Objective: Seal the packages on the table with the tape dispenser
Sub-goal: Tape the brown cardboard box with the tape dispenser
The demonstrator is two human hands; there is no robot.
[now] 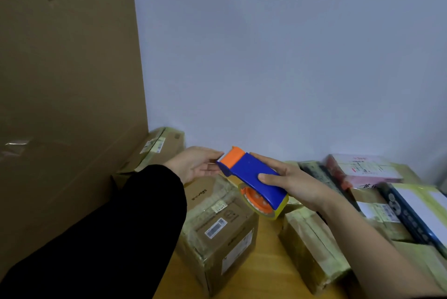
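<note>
A tall cardboard sheet (67,81) stands at the left. Beside it the left hand (196,165), in a black sleeve, reaches palm-up to the serrated orange head of the tape dispenser (251,175). Its fingertips are hidden behind the cutter, so I cannot tell whether they pinch a tape end. The right hand (297,182) grips the blue body, holding the dispenser in the air above a taped cardboard box (225,233) on the wooden bench (266,264). Further right lie a paper-wrapped package (312,245) and stacked parcels (362,170). The step looks like freeing the tape end: pull it straight, with the fingers clear of the teeth.
</note>
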